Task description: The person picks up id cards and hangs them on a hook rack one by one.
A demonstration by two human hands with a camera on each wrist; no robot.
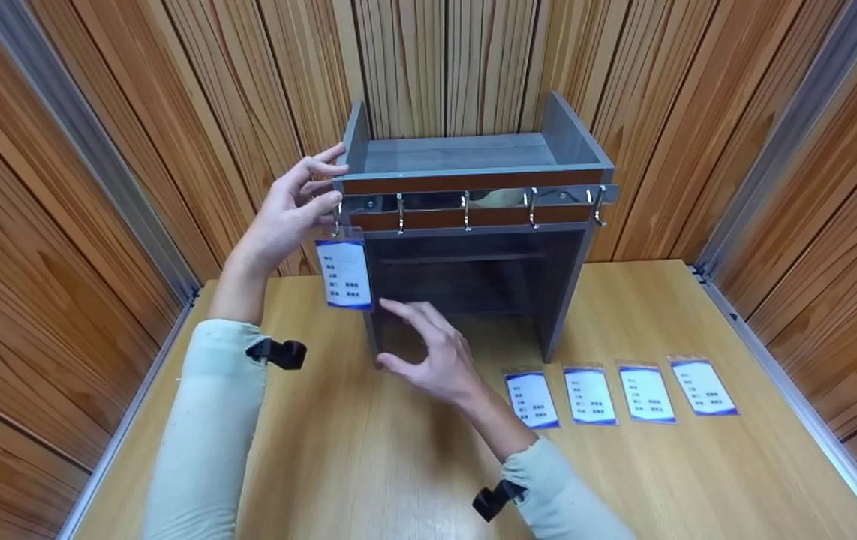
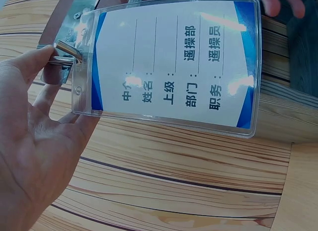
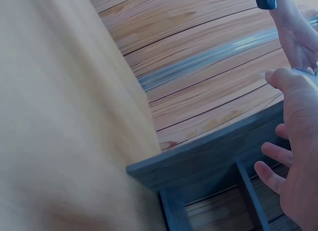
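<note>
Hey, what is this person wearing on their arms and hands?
Both arms are in pale cream long sleeves. The left hand and right hand are bare, no gloves. A small black camera mount sits at each wrist, left and right.

Clear plastic badge holder (image 1: 344, 273) with white card, blue edges, printed Chinese text; hanging upright from leftmost metal hook (image 1: 336, 220) on rail at front of grey shelf unit (image 1: 473, 225). Left hand (image 1: 290, 214) touching hook at badge top. Right hand (image 1: 432, 352) open just below badge, not touching.
</note>
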